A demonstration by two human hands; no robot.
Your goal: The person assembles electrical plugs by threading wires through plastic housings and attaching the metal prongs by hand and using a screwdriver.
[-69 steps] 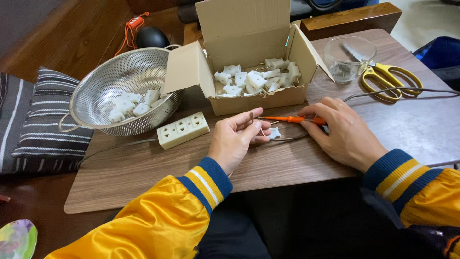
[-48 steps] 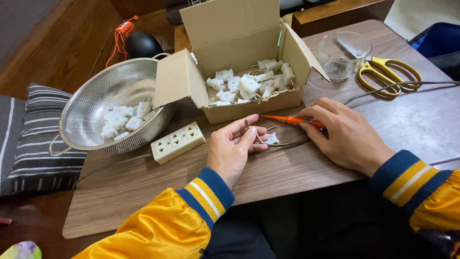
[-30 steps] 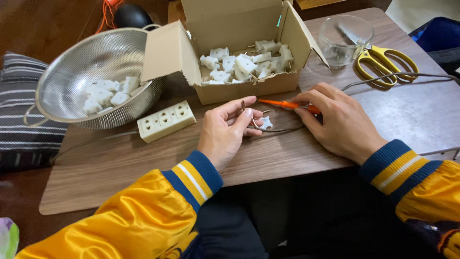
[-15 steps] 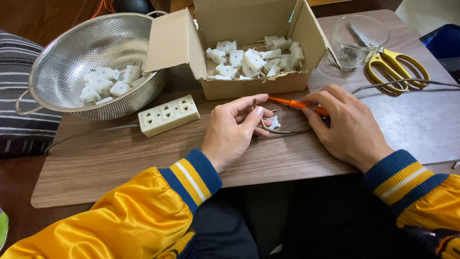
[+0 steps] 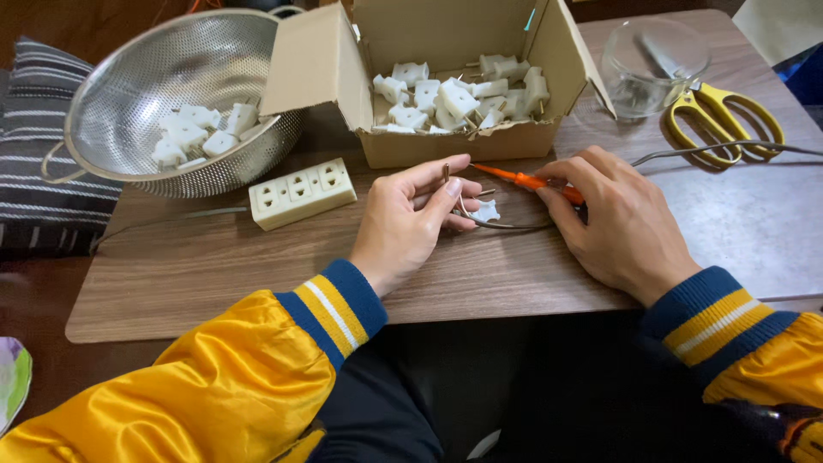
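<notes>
Left hand (image 5: 411, 214) pinches a wire end (image 5: 447, 174) upright, right hand (image 5: 621, 223) grips an orange screwdriver (image 5: 523, 180) aimed at 9 o'clock toward it, white plug (image 5: 485, 210) between hands.

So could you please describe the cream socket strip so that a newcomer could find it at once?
On the wooden table, look between the metal colander and the left hand. The socket strip lies flat below the cardboard box, the only long cream block with three outlets.
</notes>
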